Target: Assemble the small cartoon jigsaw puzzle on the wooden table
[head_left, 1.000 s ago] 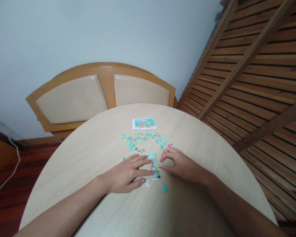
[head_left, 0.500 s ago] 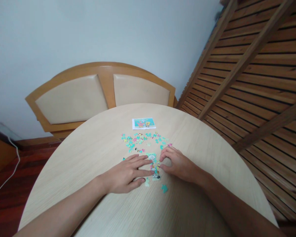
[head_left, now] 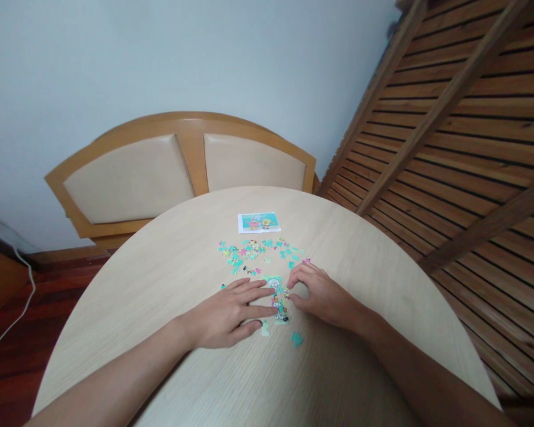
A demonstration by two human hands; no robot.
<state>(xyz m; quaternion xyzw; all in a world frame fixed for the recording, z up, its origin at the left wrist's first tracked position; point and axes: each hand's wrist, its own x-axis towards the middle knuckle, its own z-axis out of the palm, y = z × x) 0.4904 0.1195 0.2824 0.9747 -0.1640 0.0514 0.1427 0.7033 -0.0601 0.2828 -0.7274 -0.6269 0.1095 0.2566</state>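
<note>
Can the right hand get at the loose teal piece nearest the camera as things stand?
Likely yes: nothing visible lies between the right hand and the teal piece, which sits apart on the tabletop. The hand's fingers are at a small yellow piece, though.

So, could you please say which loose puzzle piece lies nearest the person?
The teal piece, alone and lowest in view; the pale green piece beside the left hand and all others lie farther away.

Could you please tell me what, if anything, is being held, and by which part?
The right hand seems to pinch a yellow puzzle piece by its right edge; the left hand rests on joined pieces.
</note>
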